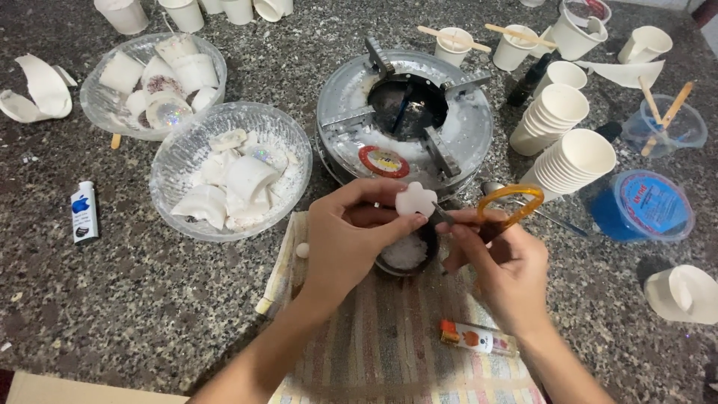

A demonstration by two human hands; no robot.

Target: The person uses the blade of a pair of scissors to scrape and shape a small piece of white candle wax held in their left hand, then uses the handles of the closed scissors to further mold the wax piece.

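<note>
White wax flower (415,199) is being pinched between the left hand's (345,238) fingers over a dark bowl (407,254) of shavings, while orange-handled scissors (502,206) are being gripped in the closed right hand (499,263); trimming appears under way, and steady blade contact at the edge seems needed. Blue-lidded tub (649,206) is sitting right; red round label (383,161) is showing on the burner (404,120); small white-blue packet (84,212) is lying left on the bench (134,292).

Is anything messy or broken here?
Yes. White powder dusts the round metal burner and the counter near it. Torn paper cup pieces lie at the counter's left edge, and another cup lies tipped over at the right.
</note>
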